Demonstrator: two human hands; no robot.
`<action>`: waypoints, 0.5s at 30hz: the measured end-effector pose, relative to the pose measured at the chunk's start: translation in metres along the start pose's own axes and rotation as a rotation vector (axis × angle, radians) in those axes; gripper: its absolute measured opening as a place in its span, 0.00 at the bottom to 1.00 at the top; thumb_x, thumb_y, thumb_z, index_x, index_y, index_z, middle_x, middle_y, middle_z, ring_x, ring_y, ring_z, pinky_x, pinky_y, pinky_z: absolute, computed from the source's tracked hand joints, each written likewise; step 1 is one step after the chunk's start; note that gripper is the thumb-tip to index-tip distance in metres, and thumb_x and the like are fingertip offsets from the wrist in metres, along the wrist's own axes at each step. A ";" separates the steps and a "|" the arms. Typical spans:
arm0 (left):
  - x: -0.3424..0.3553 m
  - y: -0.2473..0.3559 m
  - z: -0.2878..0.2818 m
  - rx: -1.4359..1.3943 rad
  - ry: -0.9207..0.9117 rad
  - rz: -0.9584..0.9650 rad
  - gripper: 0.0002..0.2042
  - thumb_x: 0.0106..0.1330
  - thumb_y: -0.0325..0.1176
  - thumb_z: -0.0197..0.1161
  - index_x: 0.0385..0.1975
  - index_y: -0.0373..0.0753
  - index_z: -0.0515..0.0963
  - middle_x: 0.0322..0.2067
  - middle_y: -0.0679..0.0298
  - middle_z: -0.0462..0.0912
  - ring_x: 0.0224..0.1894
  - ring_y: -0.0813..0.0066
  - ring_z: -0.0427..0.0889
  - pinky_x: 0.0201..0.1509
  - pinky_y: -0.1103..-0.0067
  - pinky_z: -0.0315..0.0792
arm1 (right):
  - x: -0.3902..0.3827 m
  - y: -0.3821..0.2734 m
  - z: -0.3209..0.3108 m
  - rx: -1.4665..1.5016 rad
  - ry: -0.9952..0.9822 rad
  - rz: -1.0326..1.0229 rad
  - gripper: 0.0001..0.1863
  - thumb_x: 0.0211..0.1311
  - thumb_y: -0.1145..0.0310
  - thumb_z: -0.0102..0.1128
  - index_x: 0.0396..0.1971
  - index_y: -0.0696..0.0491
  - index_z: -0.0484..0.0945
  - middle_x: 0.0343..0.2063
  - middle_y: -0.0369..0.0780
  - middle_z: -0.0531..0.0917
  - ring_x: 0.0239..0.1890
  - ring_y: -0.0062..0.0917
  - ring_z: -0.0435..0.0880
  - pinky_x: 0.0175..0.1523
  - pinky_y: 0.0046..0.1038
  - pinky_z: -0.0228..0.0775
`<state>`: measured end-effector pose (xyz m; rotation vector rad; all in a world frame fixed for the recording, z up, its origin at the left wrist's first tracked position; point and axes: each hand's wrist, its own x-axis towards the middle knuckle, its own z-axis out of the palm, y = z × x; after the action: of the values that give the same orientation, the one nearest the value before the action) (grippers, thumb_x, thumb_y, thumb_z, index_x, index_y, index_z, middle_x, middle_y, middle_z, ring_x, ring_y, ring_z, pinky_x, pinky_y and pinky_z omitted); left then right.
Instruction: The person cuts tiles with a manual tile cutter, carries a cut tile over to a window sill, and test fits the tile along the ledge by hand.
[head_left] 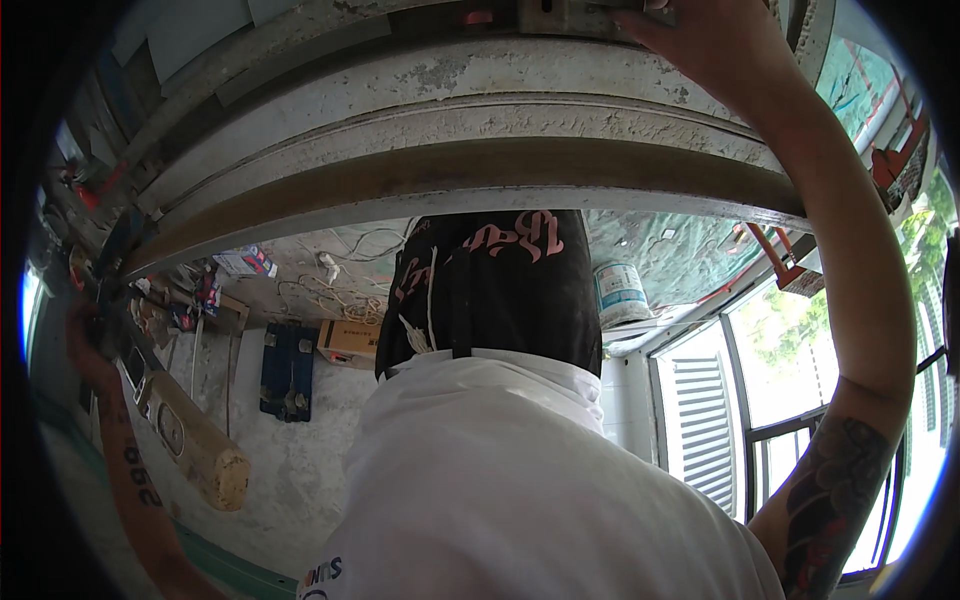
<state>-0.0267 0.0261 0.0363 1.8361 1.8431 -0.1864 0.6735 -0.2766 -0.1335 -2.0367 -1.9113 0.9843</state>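
Note:
My right hand [680,45] is raised at the top, its fingers at a worn metal plate [560,15] among pale, weathered beams [430,75]; what they hold is cut off. My left hand [95,350] is at the far left, fingers curled around a dark metal object [105,315] that I cannot make out, near the end of a long grey-and-brown bar [470,170]. This bar spans the view between my two arms. A long, dusty beige object [200,440] lies below and right of my left hand.
Below are my dark trousers and white shirt, a blue case [287,370], a cardboard box [348,342], tangled cords [325,295], a white bucket [620,290] and green sheeting [680,250]. A bright window [785,380] is at right, orange clamp-like pieces [785,265] above it.

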 end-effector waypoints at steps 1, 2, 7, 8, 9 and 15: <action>0.000 -0.001 -0.002 -0.020 -0.003 -0.013 0.14 0.73 0.35 0.44 0.45 0.39 0.78 0.41 0.67 0.79 0.43 0.77 0.78 0.50 0.78 0.72 | 0.001 0.001 -0.001 -0.001 0.004 -0.003 0.17 0.50 0.73 0.70 0.39 0.54 0.73 0.39 0.43 0.77 0.40 0.38 0.82 0.44 0.36 0.76; 0.001 -0.001 -0.003 -0.040 -0.006 -0.025 0.14 0.73 0.35 0.44 0.45 0.39 0.78 0.40 0.67 0.79 0.43 0.77 0.78 0.49 0.78 0.72 | 0.002 0.003 -0.002 0.012 0.025 -0.043 0.17 0.50 0.73 0.70 0.39 0.55 0.73 0.39 0.43 0.77 0.39 0.38 0.82 0.44 0.35 0.76; 0.001 -0.002 -0.002 -0.055 -0.045 -0.017 0.14 0.72 0.35 0.45 0.44 0.39 0.78 0.40 0.66 0.78 0.43 0.77 0.78 0.49 0.78 0.72 | 0.000 0.007 0.005 0.007 0.074 -0.068 0.16 0.49 0.73 0.70 0.37 0.55 0.74 0.37 0.43 0.78 0.39 0.39 0.82 0.43 0.35 0.76; 0.001 -0.003 -0.001 -0.061 -0.041 -0.028 0.14 0.72 0.35 0.45 0.44 0.39 0.78 0.39 0.66 0.78 0.43 0.77 0.78 0.49 0.78 0.72 | 0.001 0.005 0.002 0.004 0.075 -0.084 0.16 0.49 0.73 0.70 0.37 0.55 0.74 0.37 0.43 0.78 0.38 0.39 0.82 0.42 0.35 0.76; 0.001 -0.002 -0.001 -0.057 -0.044 -0.028 0.14 0.72 0.35 0.45 0.44 0.39 0.78 0.39 0.66 0.78 0.43 0.77 0.78 0.49 0.78 0.72 | 0.000 0.004 0.000 0.004 0.076 -0.100 0.16 0.49 0.73 0.70 0.36 0.55 0.74 0.36 0.43 0.78 0.38 0.39 0.82 0.42 0.35 0.75; 0.008 -0.012 -0.007 0.075 -0.026 0.114 0.14 0.72 0.35 0.45 0.43 0.38 0.78 0.37 0.66 0.78 0.42 0.76 0.78 0.49 0.78 0.72 | 0.001 0.005 0.006 -0.022 0.093 -0.028 0.16 0.48 0.73 0.70 0.36 0.56 0.73 0.36 0.44 0.77 0.37 0.40 0.82 0.41 0.37 0.75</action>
<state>-0.0394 0.0349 0.0353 1.9748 1.7291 -0.2401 0.6739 -0.2783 -0.1414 -2.0244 -1.9052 0.8505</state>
